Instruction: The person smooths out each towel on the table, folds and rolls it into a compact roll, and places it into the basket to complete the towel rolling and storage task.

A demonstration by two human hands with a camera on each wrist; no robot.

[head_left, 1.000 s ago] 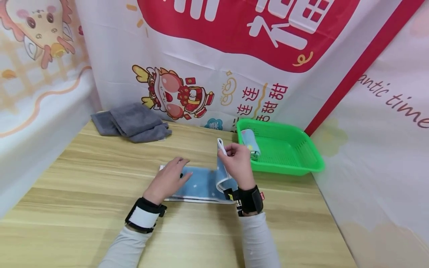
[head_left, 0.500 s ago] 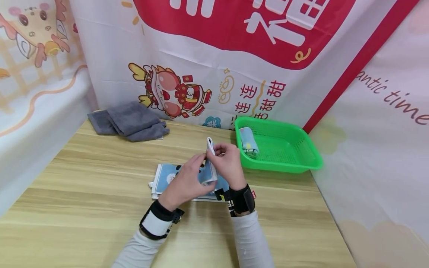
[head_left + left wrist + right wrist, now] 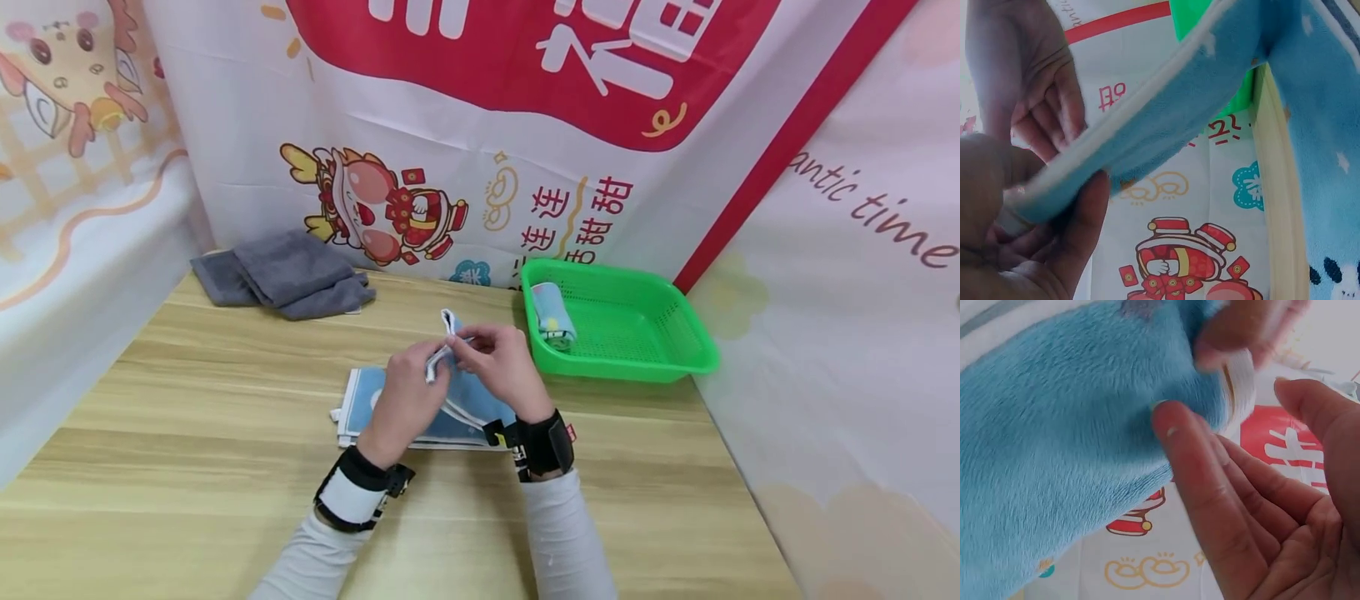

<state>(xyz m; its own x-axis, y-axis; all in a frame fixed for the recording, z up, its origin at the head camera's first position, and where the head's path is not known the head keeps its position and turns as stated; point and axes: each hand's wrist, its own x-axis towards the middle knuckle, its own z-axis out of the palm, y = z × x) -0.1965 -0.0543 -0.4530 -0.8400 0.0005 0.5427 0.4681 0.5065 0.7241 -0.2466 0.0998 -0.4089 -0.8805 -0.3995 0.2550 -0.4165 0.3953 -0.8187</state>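
Observation:
A blue towel (image 3: 468,396) with white edging lies folded in a flat strip on the table, its right part lifted and bent up. My left hand (image 3: 408,400) pinches the raised end between thumb and fingers, as the left wrist view shows, where the towel (image 3: 1166,119) slants up from the grip. Just right of it my right hand (image 3: 502,367) is at the same raised part. In the right wrist view its index finger (image 3: 1194,469) touches the plush, while the thumb (image 3: 1310,406) stands apart from the cloth. Part of the strip is hidden behind the left hand.
A green plastic basket (image 3: 630,367) stands at the back right, with a rolled light-blue towel (image 3: 552,312) in its left side. At the back left lies a crumpled grey cloth (image 3: 288,271). Printed fabric walls (image 3: 480,133) close in the wooden table (image 3: 187,467).
My left hand came from the towel's left part to its raised end and now pinches it. The right hand moved left, its thumb coming away from the cloth. The raised end shifted left.

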